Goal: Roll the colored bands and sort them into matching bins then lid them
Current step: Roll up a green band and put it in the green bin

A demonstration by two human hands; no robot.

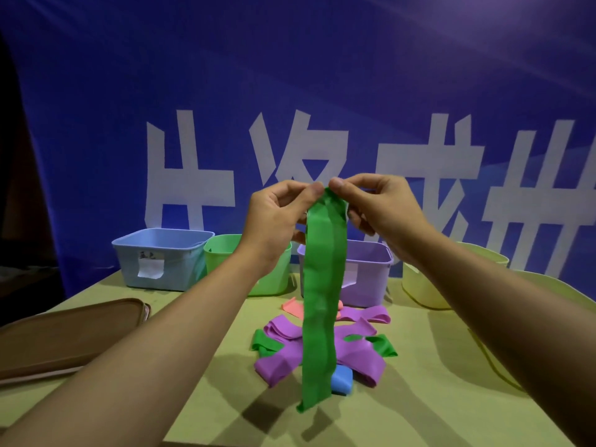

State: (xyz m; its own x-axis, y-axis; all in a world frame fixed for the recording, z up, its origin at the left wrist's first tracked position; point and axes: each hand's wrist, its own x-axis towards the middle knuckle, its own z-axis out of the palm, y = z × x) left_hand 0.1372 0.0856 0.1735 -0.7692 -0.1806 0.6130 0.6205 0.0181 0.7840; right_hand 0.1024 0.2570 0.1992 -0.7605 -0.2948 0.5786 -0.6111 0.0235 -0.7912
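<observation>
— Hands? Band?
— Left hand (274, 217) and right hand (377, 204) both pinching top end of green band (322, 301) at frame centre, strip hanging straight down.
— Below?
— Purple bands (290, 356) heaped on bench (419, 398); green bin (225, 256) behind, centre left.

We note four bins (163, 258) in a row behind the band pile (322, 350); a case (64, 337) lies left of the pile.

Left hand (274, 217) and right hand (377, 204) raised together, fingertips pinching, forearms extended
</observation>
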